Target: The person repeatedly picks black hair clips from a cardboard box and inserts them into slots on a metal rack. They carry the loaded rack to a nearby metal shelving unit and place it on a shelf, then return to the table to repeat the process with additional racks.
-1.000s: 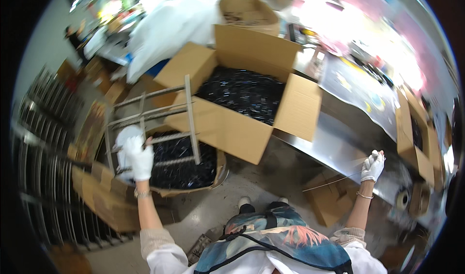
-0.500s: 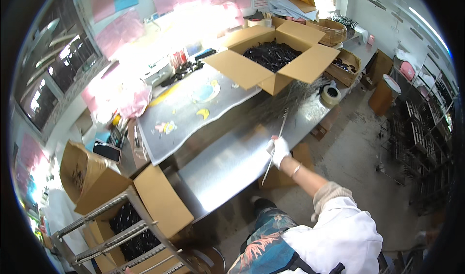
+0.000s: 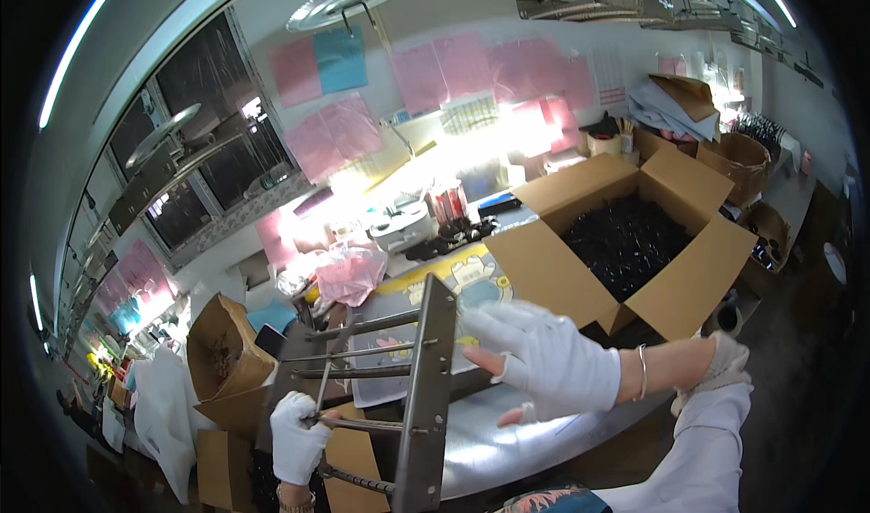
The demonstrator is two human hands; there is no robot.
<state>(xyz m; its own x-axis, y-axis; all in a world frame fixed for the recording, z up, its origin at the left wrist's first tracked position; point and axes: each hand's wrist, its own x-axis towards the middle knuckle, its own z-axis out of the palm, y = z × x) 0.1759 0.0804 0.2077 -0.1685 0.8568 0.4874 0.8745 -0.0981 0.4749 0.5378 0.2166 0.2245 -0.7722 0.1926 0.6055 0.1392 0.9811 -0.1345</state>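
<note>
The left glove and right glove were white, the near rack dull grey. At right, the carton was plain brown, its pieces glossy black. The mat bore yellow and pale blue figures; on the far wall, pink papers flanked a blue sheet.

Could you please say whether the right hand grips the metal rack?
No, the left hand holds the metal rack; the right hand is open.

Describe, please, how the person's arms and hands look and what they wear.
The left hand and right hand wear white gloves leaving some fingertips uncovered. A thin, pale bangle circles the right wrist; a bracelet partly shows on the left. The right sleeve is white, with a beige, gathered cuff.
</note>
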